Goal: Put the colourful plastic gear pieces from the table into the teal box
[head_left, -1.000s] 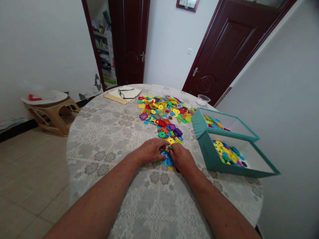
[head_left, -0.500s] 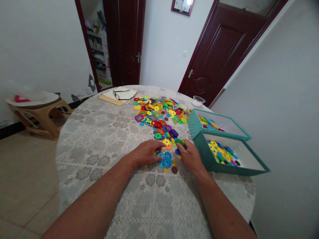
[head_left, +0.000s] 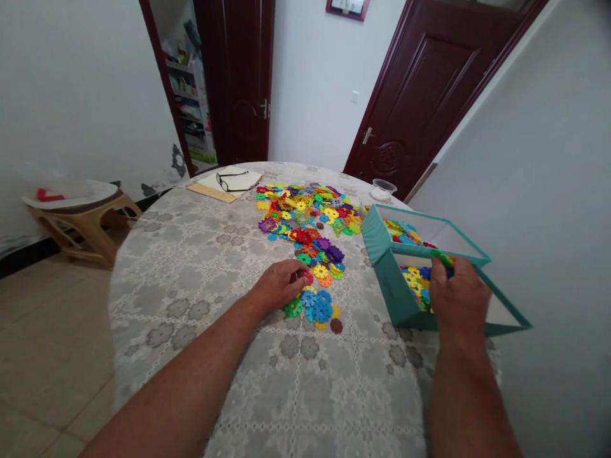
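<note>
The right hand (head_left: 461, 292) pinches a green toothed disc (head_left: 442, 257) over the nearer compartment of a teal box (head_left: 389, 286), at the right of the surface (head_left: 191, 261); coloured pieces lie in both compartments; the left hand (head_left: 281, 284), fingers curled, rests beside a pinkish-red disc (head_left: 309, 278), though whether it grips anything cannot be told; blue discs (head_left: 321, 310) lie just nearer the viewer; a multicoloured pile (head_left: 301, 206) spreads beyond; eyeglasses (head_left: 223, 183) lie farther left.
</note>
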`<state>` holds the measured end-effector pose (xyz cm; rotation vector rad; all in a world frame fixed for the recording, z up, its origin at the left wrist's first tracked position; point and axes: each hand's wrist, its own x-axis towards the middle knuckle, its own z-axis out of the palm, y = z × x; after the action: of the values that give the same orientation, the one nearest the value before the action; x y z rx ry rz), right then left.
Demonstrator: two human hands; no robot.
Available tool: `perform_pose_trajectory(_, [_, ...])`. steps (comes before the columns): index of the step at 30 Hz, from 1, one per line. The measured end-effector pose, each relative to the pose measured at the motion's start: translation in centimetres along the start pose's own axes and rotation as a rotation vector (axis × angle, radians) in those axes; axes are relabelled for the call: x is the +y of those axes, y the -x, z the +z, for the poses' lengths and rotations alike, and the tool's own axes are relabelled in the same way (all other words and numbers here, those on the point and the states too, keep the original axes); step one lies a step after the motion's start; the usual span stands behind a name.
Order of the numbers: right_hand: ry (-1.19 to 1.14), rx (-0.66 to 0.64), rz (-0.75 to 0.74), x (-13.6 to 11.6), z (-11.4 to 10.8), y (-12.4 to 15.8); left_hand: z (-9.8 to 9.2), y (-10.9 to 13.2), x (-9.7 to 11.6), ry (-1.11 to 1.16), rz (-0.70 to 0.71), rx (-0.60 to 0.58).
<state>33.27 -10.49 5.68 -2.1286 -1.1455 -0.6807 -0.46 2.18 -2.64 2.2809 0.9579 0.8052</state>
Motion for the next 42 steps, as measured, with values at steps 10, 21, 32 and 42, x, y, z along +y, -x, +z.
perform_pose_trajectory(10, [-0.018, 0.079, -0.115, 0.9, 1.0, -0.1, -0.2, -0.3, -0.4, -0.019, -0.057, 0.175])
perform_pose_trajectory(21, [-0.38, -0.837, -0.605, -9.2, -0.8, 7.0, 0.0, -0.3, -0.4, -0.039, -0.062, 0.162])
perform_pose_trajectory(32, [-0.032, -0.823, -0.681, -14.2, 2.7, 12.1, 0.1, -0.3, -0.4, -0.039, -0.066, 0.178])
perform_pose_trajectory(42, [0.018, -0.728, -0.626, -13.6, 4.0, 11.9, 0.3, -0.3, -0.5, -0.02, -0.079, 0.159])
